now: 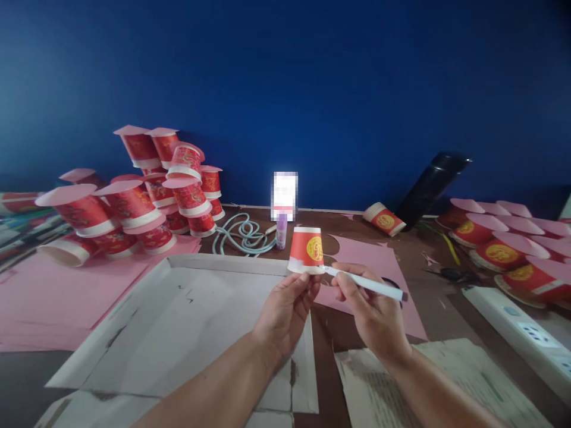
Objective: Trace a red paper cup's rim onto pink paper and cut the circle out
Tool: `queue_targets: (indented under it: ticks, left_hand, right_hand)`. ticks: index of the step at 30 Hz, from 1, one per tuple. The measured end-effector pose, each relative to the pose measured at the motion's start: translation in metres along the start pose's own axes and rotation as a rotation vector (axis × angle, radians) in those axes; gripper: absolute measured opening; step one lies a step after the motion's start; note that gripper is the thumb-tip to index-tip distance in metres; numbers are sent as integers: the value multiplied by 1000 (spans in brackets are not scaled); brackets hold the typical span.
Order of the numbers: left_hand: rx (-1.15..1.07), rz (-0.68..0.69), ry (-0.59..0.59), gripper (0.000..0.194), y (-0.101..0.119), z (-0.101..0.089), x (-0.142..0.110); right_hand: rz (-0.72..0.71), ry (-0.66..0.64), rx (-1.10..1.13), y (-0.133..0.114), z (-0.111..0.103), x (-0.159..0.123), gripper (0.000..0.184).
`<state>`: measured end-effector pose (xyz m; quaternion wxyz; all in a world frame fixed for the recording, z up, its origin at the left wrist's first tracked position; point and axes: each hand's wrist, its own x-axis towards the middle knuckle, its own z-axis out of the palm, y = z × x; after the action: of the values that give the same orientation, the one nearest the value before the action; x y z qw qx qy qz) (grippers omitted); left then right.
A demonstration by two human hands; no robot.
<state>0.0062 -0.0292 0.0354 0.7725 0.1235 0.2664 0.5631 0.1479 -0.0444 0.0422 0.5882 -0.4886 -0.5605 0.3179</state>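
My left hand [285, 312] grips the rim of a red paper cup [303, 246] with a yellow emblem, held upside down with its wide rim lowest. Between the fingers of my right hand [375, 315] is a white pen [370, 284] with a dark back end. Its tip meets the white band near the cup's rim on the right side; whether it touches cannot be made out. Below and to the left lies a shallow white cardboard tray [147, 321]. Pink paper [370, 255] with cut-out curves lies behind my right hand.
Red cups with pink discs [129, 202] are stacked at left, above pink sheets [53, 297]. More capped cups [508, 252] stand at right, near a power strip [526, 330]. Behind are a coiled cable [245, 232], purple tube [281, 232], tipped cup [383, 219] and leaning black bottle [428, 187].
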Motion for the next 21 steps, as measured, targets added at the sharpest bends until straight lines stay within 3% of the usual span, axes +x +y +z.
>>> queue_targets:
  ticks: [6, 21]
  left_hand:
    - [18, 22, -52, 6, -1, -2, 0]
    - [44, -1, -24, 7, 0, -1, 0]
  right_hand:
    - [-243, -13, -268, -2, -3, -7, 21]
    - [-353, -83, -410, -3, -3, -5, 19]
